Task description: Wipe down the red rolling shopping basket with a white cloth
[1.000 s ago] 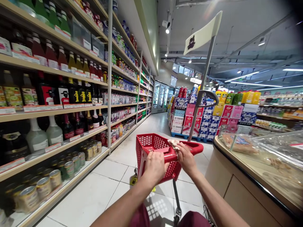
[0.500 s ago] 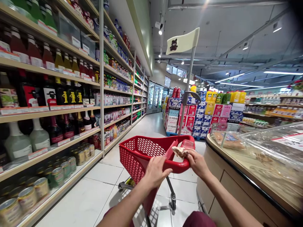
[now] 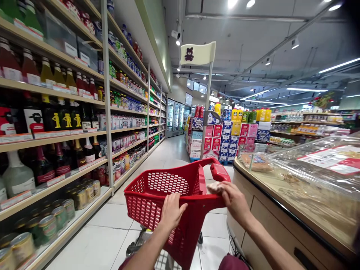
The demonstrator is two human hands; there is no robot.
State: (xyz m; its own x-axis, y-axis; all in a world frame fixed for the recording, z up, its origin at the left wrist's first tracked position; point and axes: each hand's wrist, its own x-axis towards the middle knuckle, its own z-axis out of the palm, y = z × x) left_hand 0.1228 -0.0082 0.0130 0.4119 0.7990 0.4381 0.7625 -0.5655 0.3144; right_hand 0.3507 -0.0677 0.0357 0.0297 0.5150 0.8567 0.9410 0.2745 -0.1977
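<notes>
left hand (image 3: pixel 172 210) on red cart (image 3: pixel 194 213), right hand (image 3: pixel 236 201) round pale cloth (image 3: pixel 214 187)

cloth (image 3: pixel 214 186) — pt. hidden, counter (image 3: pixel 268 213) cut off R edge

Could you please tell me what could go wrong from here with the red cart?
The red cart could bump the counter, which stands close to its handle end. A wheel might catch on the dark cords lying on the floor by the counter's base. The pale wipe in the right hand may make that grip less sure, while the left hand seems only to rest on the side rim.
</notes>
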